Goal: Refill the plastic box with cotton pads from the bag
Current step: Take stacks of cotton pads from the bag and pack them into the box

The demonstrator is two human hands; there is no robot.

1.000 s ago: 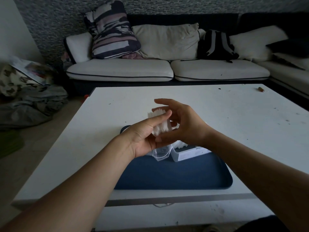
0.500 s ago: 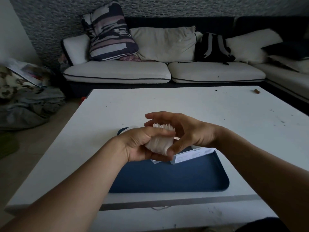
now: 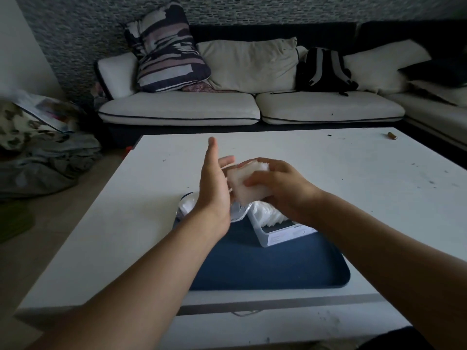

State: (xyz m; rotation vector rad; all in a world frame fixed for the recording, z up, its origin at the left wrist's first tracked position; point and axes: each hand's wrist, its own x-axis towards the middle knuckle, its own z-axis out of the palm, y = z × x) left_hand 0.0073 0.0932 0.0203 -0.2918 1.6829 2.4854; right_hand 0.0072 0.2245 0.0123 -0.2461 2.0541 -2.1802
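My right hand [image 3: 280, 185] grips a thick stack of white cotton pads [image 3: 249, 183] above the table. My left hand [image 3: 214, 183] is beside the stack with its fingers straight and pointing up, its palm against the stack's left side. Below the hands, the clear plastic bag [image 3: 187, 205] lies crumpled on the far left of the blue tray [image 3: 278, 269]. The pale plastic box [image 3: 280, 232] stands on the tray to the right of the bag, with white pads [image 3: 265, 214] showing in its open top. My right wrist hides part of the box.
The tray lies on a white coffee table [image 3: 341, 178] near its front edge. A small brown object [image 3: 392, 135] is at the table's far right. A sofa with cushions and a black backpack [image 3: 324, 69] stands behind. Clothes are piled on the floor at left.
The left hand has let go of the stack and straightened its fingers upward. The right hand now wraps the stack from the right, and the view has shifted a little.
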